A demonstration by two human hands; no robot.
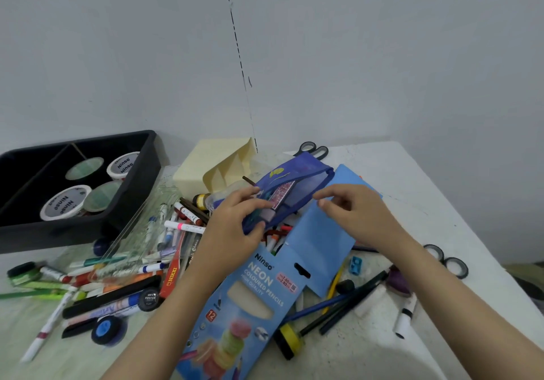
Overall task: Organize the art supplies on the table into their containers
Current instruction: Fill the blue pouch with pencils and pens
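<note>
Supplies (184,226) lay loose over the white worktop (412,191): markers, pens and pencils piled left of centre, in front of the black tray (59,232). Blue pouch (297,173) was held above the pile, mid-worktop, tilted, with its far end toward the scissors (315,148).

Left hand (235,218) had the near end of the pouch. Its grip was closed round it, thumb under, fingers over the top. A pink patterned item (283,195) showed on the pouch just beside those fingers.

Right hand (353,215) sat at the pouch's right edge, above the open flap of the pencil box (244,306). Its fingers were curled, but I could not tell whether its grip pinched the pouch, the flap or nothing.

The pencil box lay flat near the front, between the forearms. The tray stood back left and held four tubs (123,165), two with white lids and two with green. Cream organiser (206,162) lay just right of the tray.

On the right side I noted:
- two tape rings (456,266) near the edge
- blue sharpener (356,265) beside the flap
- yellow tape roll (290,340) at the front, with dark pencils (353,297) running up from it
</note>
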